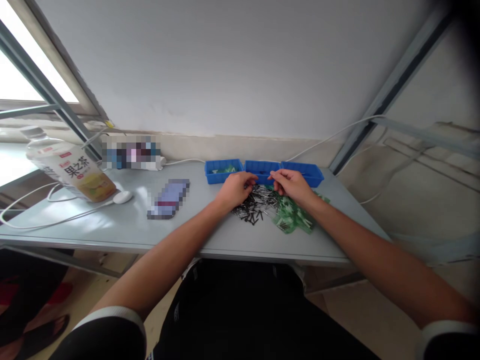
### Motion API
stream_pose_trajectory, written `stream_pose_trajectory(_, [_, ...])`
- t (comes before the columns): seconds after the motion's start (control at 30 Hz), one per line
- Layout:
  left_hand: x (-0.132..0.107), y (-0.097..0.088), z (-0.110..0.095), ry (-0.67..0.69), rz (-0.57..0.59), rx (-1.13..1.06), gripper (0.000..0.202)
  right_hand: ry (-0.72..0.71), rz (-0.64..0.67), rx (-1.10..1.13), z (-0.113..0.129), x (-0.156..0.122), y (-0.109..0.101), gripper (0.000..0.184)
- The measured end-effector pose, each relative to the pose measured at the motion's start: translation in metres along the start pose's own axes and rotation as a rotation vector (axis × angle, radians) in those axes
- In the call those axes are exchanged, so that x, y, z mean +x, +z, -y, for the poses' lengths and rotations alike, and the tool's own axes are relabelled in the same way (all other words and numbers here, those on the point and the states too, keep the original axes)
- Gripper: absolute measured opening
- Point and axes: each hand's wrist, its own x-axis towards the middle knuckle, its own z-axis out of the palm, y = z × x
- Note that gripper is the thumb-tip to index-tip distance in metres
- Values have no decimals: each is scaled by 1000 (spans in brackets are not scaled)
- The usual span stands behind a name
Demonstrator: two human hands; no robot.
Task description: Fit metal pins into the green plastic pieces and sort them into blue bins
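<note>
My left hand is closed with its fingers curled, just above the left side of a pile of dark screws. Opposite it, my right hand makes a pinch with thumb and forefinger. Anything held in either hand is too small to make out. Under and beside my right wrist lies a heap of small green plastic packets. Behind the hands three blue bins stand in a row: the left bin has green packets in it, while the middle bin and right bin are partly hidden by my hands.
A blurred-out phone lies left on the grey table. Further left are a tilted drink bottle and a white cable with a round end piece. A wall closes off the back. Another person's foot shows at lower left.
</note>
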Motion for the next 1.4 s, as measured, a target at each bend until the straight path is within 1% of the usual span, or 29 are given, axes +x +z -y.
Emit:
stream_pose_trajectory(0.2, [1,-4,-9,10,-75,-33,40,-14,11,-18,-2,0,-2,49])
stream_pose_trajectory(0.33, [2,-4,-16,0,-144,-142,34,-56,24,-71,-1,-2,0,48])
stream_pose_trajectory(0.4, [3,-4,-19,-7,-155,-223,32,-103,22,-97,0,-4,1,45])
stream_pose_trajectory(0.53, [3,-3,-21,-9,-131,-366,30,-192,33,-122,-1,-6,5,38])
stream_pose_trajectory(0.67, [3,1,-20,-4,-105,-485,30,-171,137,-22,-3,-7,8,36])
stream_pose_trajectory(0.73, [3,2,-19,-16,-87,-551,31,-167,158,28,-3,-7,9,34])
stream_pose_trajectory(0.83, [3,3,-19,-53,-59,-656,34,-167,151,68,-4,-7,9,34])
stream_pose_trajectory(0.93, [3,2,-21,-86,-30,-786,39,-157,145,83,-4,-7,9,39])
stream_pose_trajectory(1.0, [3,2,-22,-101,-24,-836,42,-156,137,82,-3,-8,10,41])
stream_pose_trajectory(1.07, [4,2,-22,-105,-37,-849,42,-169,123,78,-2,-10,10,44])
stream_pose_trajectory(1.17, [5,2,-21,-89,-90,-816,41,-207,114,54,-1,-10,11,48])
stream_pose_trajectory(1.23, [6,0,-20,-92,-140,-718,37,-232,103,16,-2,-9,10,48])
stream_pose_trajectory(1.3, [5,-1,-18,-117,-165,-610,34,-252,57,-53,-3,-8,8,43])
stream_pose_trajectory(1.33, [4,-1,-18,-130,-157,-577,34,-266,21,-104,-4,-7,6,40])
stream_pose_trajectory(1.4, [2,0,-17,-135,-95,-564,37,-321,-56,-239,-4,-6,2,32])
